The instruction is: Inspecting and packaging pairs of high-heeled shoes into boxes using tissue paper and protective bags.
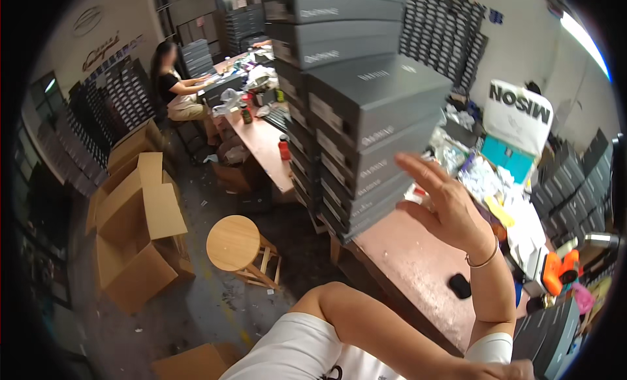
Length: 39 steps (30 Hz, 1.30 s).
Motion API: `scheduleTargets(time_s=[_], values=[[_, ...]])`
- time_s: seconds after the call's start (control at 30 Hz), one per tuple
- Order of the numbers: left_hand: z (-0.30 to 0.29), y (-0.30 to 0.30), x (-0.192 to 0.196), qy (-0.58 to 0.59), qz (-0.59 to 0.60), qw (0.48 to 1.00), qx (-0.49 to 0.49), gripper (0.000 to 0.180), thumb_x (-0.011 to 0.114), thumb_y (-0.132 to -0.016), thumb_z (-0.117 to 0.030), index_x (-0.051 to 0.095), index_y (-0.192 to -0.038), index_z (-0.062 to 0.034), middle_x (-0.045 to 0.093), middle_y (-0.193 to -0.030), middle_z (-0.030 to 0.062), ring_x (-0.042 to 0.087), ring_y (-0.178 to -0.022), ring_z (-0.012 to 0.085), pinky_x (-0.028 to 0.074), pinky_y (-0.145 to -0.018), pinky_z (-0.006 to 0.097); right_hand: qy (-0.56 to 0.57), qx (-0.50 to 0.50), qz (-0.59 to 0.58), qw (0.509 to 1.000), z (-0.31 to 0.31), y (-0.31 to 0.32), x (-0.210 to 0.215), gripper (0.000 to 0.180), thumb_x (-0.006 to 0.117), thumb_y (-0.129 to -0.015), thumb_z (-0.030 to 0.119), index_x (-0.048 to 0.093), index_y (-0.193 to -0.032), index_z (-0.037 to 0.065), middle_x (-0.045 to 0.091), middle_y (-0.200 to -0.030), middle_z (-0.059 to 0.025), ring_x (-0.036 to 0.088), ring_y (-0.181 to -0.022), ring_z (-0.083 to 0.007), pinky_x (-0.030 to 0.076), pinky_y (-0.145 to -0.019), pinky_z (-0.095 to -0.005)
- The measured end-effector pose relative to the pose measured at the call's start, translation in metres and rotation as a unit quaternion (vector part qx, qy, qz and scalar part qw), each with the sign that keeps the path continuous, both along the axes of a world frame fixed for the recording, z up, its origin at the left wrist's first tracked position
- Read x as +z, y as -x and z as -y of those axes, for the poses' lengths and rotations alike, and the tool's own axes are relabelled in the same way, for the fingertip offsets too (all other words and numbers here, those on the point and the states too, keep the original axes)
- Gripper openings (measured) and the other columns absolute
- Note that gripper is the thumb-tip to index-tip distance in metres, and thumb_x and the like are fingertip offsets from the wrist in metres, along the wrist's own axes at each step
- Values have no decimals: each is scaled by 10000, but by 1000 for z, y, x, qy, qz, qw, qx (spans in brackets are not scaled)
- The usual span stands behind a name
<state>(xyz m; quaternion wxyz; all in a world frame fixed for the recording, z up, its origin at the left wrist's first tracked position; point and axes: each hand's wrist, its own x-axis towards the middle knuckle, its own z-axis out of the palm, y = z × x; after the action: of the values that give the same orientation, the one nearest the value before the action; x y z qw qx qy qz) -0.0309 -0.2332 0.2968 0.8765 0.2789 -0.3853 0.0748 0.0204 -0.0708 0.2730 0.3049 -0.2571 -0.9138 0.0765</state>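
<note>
While the right hand [445, 209] is spread before the near stack of grey boxes [379, 128], whether it touches them I cannot tell. The left hand [514, 369] is partly cut off at the lower edge, its fingers' state unclear. The boxes stand at the edge of a pink table [418, 265], beside a taller stack [346, 30]. Further left are a round stool [234, 243] and open cartons [134, 233]; beyond, a person [177, 86] sits.

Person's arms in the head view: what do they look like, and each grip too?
The left arm and right arm have short white sleeves. The right arm wears a thin bracelet. The right grip is an ungloved hand; the left grip is partly cut off.
</note>
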Motion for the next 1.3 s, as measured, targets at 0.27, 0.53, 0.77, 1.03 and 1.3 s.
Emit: scheduleTargets(time_s=[0.27, 0.53, 0.77, 1.03, 1.3], values=[[-26, 96, -48, -41, -37, 994, 90, 596, 418, -975, -478, 593, -1179, 54, 638, -1098, 140, 618, -983, 222, 469, -885, 325, -358, -156, 324, 862, -48, 121, 5, 221, 581, -838, 224, 630, -1041, 153, 358, -1479, -78, 270, -1389, -320, 222, -1095, -601], [-63, 119, -152, -31, -225, 939, 256, 693, 479, -939, -517, 518, -1247, 103, 574, -1233, 227, 586, -1111, 318, 433, -978, 429, -431, -170, 289, 838, -73, 63, 1, 127, 608, -821, 219, 672, -885, 131, 410, -1435, -74, 317, -1358, -326, 315, -1041, -570], [-112, 139, -227, 351, -215, 786, 461, 504, 364, -998, -412, 401, -1370, -74, 459, -1370, 108, 452, -1231, 258, 348, -1057, 383, -364, -119, 112, 917, 54, -86, -57, 257, 693, -753, 117, 679, -1000, 185, 473, -1370, 7, 445, -1272, -271, 387, -1026, -588], [-153, 50, -353, 191, -357, 820, 404, 655, 410, -973, -505, 353, -1415, -26, 431, -1418, 111, 406, -1308, 227, 327, -1093, 390, 94, 45, -31, 994, 142, -121, -245, 146, 641, -798, 146, 668, -804, 2, 587, -1101, -110, 433, -1283, -322, 327, -1101, -524], [-226, 7, -448, -83, -673, 619, 397, 576, 588, -942, -286, 399, -1381, 36, 506, -1339, 137, 479, -1225, 215, 365, -1031, 321, 340, -520, -164, 767, 101, -201, -359, 202, 559, -842, 115, 630, -967, -26, 639, -931, -212, 601, -872, -404, 485, -823, -436]])
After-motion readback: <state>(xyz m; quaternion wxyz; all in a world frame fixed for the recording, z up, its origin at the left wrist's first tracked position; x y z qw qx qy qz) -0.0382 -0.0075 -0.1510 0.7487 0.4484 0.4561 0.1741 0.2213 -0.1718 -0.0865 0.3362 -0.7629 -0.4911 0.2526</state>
